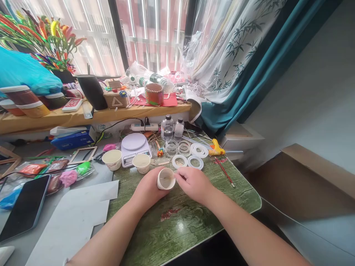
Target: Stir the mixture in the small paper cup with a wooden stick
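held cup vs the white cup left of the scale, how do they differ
The held cup is gripped in the left hand, with the right hand at its rim; the cup left of the scale stands untouched. The held cup looks narrower, the cup left of the scale wider-mouthed. Both are pale and open-topped.

Green wood-grain worktop (194,236) beneath left hand (146,188) and right hand (195,184). Just beyond left hand: paper cup (141,164), white scale (134,141) behind it. Beyond right hand: white rings (191,167), yellow glue gun (217,148), clear bottles (168,129) farther back. Right of right hand: red pencil (224,171). Left of left hand: grey surface (47,210) with white paper (77,218), dark phone (24,208).
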`<action>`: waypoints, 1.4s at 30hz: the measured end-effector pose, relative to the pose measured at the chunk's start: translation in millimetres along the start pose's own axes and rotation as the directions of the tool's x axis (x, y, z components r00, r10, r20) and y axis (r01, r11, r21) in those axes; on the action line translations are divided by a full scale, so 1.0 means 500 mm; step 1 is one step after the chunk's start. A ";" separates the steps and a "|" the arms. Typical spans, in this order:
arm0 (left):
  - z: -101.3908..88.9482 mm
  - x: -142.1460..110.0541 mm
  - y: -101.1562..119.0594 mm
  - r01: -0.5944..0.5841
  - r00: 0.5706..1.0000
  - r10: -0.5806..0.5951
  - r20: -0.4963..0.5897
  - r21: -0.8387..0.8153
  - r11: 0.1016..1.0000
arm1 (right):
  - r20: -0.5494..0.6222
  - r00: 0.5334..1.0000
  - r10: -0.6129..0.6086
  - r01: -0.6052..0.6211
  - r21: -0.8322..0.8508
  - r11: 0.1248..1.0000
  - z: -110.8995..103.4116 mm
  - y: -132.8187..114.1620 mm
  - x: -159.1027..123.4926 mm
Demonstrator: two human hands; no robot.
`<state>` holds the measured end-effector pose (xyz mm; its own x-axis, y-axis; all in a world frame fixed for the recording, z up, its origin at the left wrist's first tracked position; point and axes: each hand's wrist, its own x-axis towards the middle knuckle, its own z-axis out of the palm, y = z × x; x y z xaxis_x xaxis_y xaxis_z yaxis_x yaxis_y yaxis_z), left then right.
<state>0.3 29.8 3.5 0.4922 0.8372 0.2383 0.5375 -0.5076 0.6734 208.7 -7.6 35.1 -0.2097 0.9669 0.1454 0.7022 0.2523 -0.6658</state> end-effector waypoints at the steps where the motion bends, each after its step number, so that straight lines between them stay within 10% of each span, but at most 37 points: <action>1: -0.001 0.000 0.001 0.004 1.000 -0.004 0.006 -0.001 1.000 | 0.017 1.000 -0.003 0.002 0.020 1.000 0.001 0.000 0.000; 42: -0.003 0.001 0.005 0.015 1.000 -0.015 0.026 -0.028 0.999 | 0.017 0.998 0.064 -0.065 0.041 0.997 0.004 -0.018 0.009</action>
<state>0.9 29.1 6.4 0.5020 0.8390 0.2099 0.5257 -0.4888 0.6963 200.2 -5.7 40.0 -0.1758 0.9803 0.0898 0.6860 0.1874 -0.7031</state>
